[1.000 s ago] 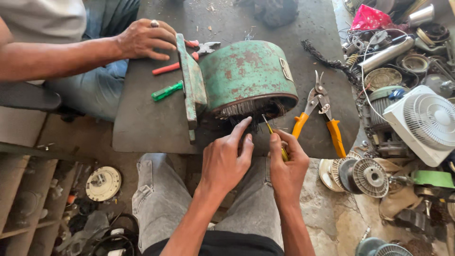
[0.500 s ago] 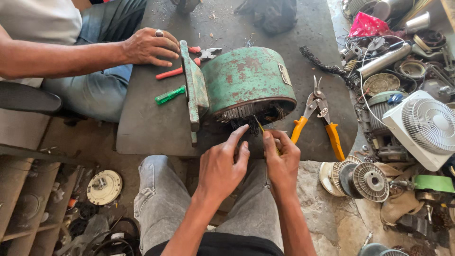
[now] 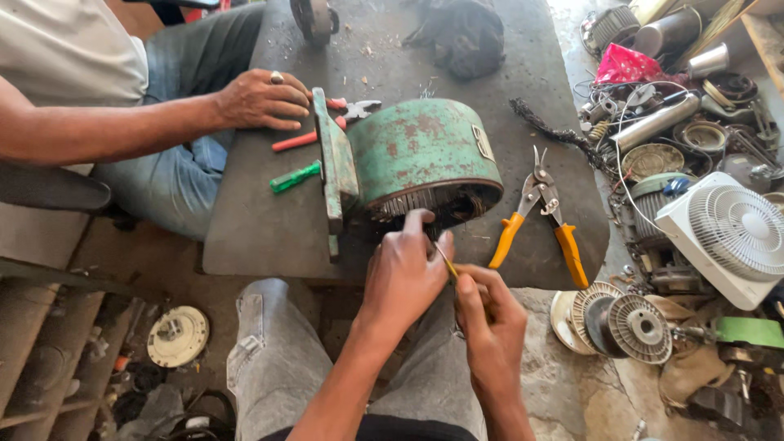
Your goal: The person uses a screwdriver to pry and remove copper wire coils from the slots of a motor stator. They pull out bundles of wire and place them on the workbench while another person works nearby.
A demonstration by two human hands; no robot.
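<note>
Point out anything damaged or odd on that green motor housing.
The green motor housing lies on its side on the dark table, its paint rust-blotched, and its open end shows tangled dark windings.

Green rust-flecked motor housing [image 3: 425,155], orange-handled snips [image 3: 539,220], green screwdriver [image 3: 294,176], white fan [image 3: 729,233], grey table [image 3: 269,237]
</note>
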